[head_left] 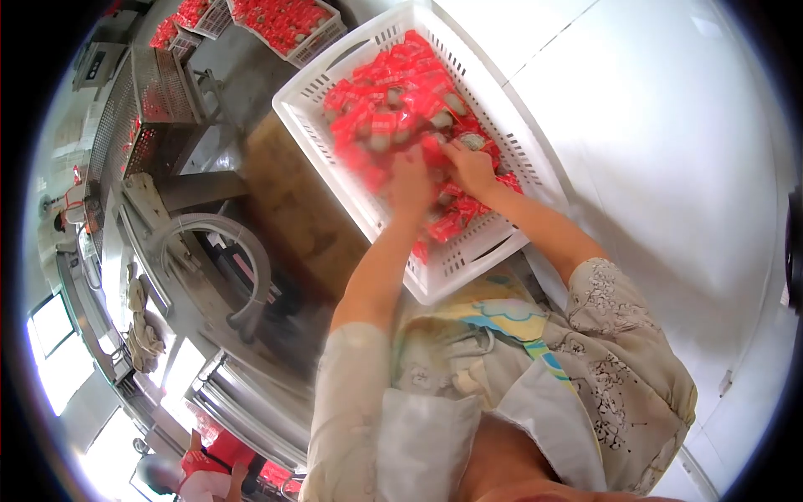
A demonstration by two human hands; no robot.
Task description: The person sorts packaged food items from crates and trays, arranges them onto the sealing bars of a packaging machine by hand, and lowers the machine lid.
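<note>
A white plastic crate with slotted walls holds a heap of red packets, many with a clear part showing pale greyish, roundish contents. My left hand reaches into the heap at the crate's middle; motion blur hides what its fingers do. Beside it, my right hand has its fingers curled and pressed on a red packet with a greyish end, near the right side of the heap. Packets around my left hand are smeared too.
More crates of red packets stand on the floor at the upper left. A perforated metal machine and a pale looped hose are at left. A white wall borders the crate at right. A person in red and white is at lower left.
</note>
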